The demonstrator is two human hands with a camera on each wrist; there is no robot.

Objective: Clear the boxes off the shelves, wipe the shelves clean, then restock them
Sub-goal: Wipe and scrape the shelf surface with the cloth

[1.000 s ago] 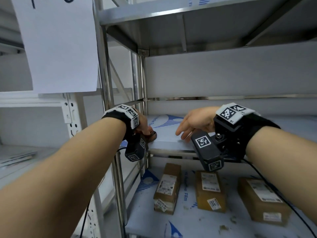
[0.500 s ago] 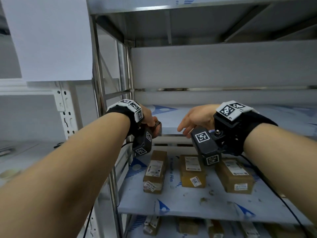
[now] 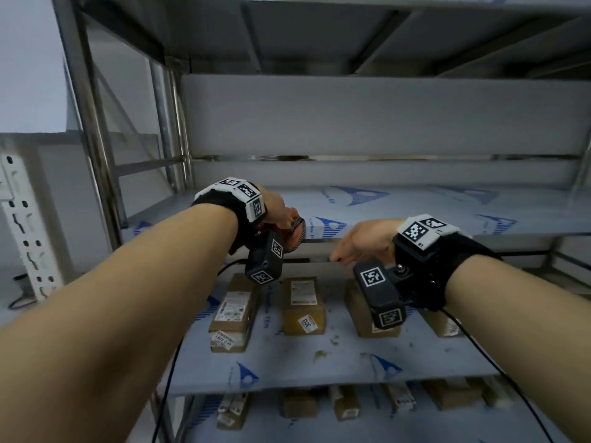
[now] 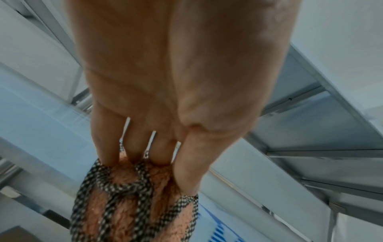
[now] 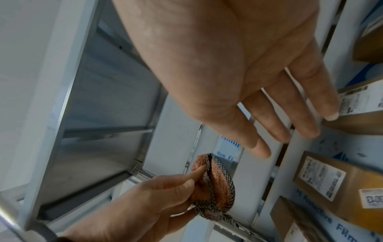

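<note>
My left hand grips a folded orange cloth with a black-and-white checked border, at the front left edge of the bare upper shelf. In the left wrist view the cloth is bunched under my fingertips. My right hand hovers with straight fingers and nothing in it, in front of that shelf's front edge, a little right of the cloth. Several brown cardboard boxes with white labels lie in a row on the shelf below.
The shelf below has dirt specks on its blue-printed film. More boxes lie on a still lower shelf. Steel uprights stand at the left, with a white perforated rack post beyond. Black cables hang from both wrists.
Both hands have drawn back from the upper shelf's top to its front edge. The view has tipped down, so the lower shelves and their boxes show more. The left hand keeps the cloth.
</note>
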